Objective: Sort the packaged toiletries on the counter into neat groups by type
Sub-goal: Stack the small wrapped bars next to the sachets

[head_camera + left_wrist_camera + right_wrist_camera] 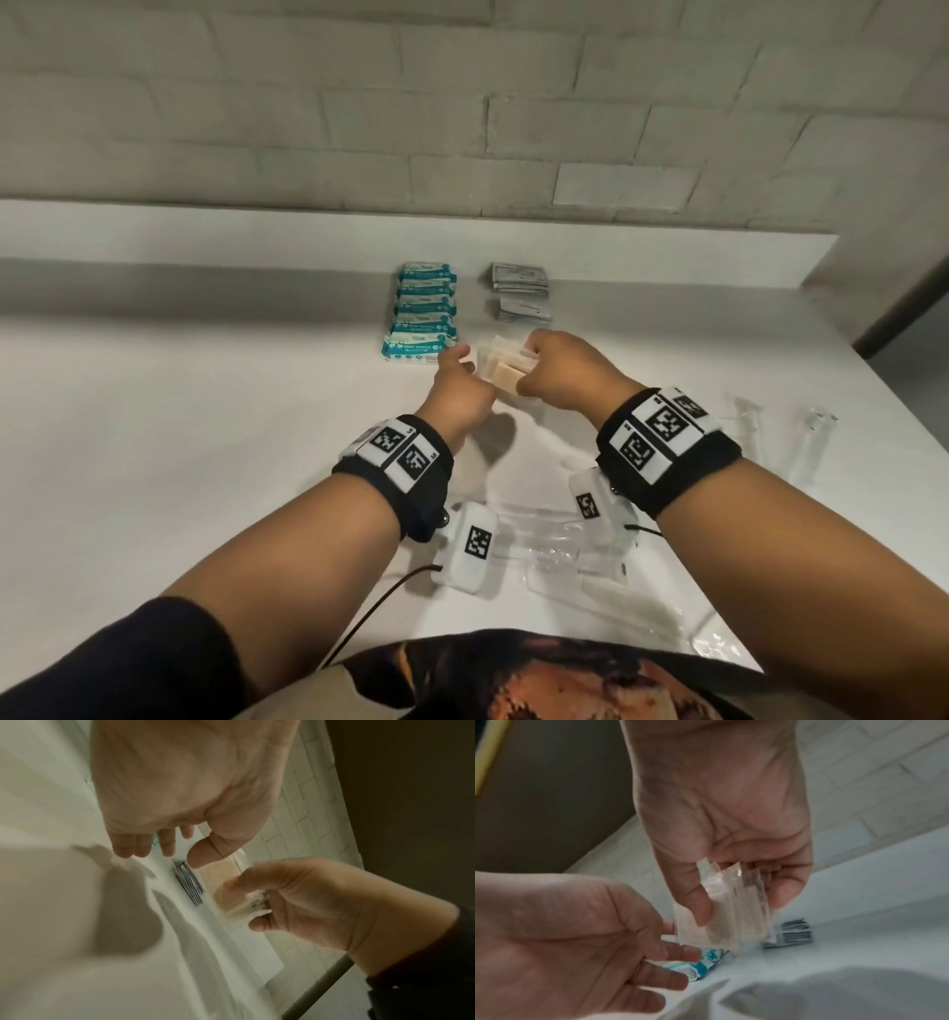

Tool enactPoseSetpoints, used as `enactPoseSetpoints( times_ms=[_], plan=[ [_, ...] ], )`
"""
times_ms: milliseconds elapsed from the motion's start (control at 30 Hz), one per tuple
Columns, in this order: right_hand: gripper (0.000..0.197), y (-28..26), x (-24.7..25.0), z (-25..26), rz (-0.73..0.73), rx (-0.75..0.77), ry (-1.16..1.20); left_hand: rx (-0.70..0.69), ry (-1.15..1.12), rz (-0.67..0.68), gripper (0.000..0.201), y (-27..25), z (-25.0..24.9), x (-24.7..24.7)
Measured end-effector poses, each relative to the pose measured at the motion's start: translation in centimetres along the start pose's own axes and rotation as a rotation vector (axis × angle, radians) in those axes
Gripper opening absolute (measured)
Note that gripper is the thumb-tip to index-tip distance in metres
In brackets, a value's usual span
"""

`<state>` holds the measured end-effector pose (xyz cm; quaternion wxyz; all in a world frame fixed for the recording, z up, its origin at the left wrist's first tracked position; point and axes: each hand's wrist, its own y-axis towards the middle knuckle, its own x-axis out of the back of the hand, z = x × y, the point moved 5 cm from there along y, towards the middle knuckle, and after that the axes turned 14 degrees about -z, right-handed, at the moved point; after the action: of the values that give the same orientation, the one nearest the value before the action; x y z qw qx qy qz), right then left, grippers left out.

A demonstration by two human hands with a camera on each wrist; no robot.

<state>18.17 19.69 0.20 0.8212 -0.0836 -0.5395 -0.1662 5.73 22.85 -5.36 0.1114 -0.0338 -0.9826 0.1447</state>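
Note:
My right hand (531, 371) grips a small bundle of clear-wrapped beige soap bars (506, 374) just above the white counter (205, 411). The right wrist view shows my thumb and fingers pinching the bundle (721, 921). My left hand (459, 367) hovers just left of the bundle with relaxed fingers and holds nothing. A row of teal-and-white packets (423, 313) lies beyond the left hand. Two stacks of grey sachets (518, 295) lie to the right of that row, behind the soap. In the left wrist view the sachets (190, 882) show edge-on beside the soap (221, 898).
Several long clear-wrapped items (570, 545) lie near the counter's front edge under my wrists, and more (816, 437) lie at the right. The counter ends at a slanted right edge (873, 370). A raised ledge (308, 231) and a tiled wall close off the back.

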Motion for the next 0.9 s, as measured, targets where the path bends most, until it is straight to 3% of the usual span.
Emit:
enactPoseSetpoints(
  times_ms=[67, 133, 367, 500, 667, 900],
  plan=[
    [0.036, 0.1, -0.4, 0.5, -0.022, 0.086, -0.105, -0.025, -0.025, 0.05, 0.075, -0.1, -0.3, -0.3],
    [0.043, -0.3, -2.0, 0.3, 0.063, 0.122, -0.182, -0.041, -0.005, 0.102, 0.082, -0.2, 0.1, -0.9],
    [0.068, -0.9, -3.0, -2.4, 0.175, 0.054, -0.229, -0.113, 0.04, 0.142, 0.081, -0.1, 1.0, -1.5],
    [0.053, -1.2, -4.1, -1.5, 0.192, 0.138, -0.241, -0.157, 0.056, 0.165, 0.088, -0.5, 1.2, -2.2],
    [0.041, -1.1, -4.5, -1.5, 0.151, 0.217, -0.29, -0.185, 0.057, 0.051, 0.081, 0.1, 1.4, -2.4],
    [0.034, -1.7, -4.5, -1.8, 0.128, 0.279, -0.273, -0.238, 0.21, 0.151, 0.084, 0.1, 1.9, -3.1]
  ],
)
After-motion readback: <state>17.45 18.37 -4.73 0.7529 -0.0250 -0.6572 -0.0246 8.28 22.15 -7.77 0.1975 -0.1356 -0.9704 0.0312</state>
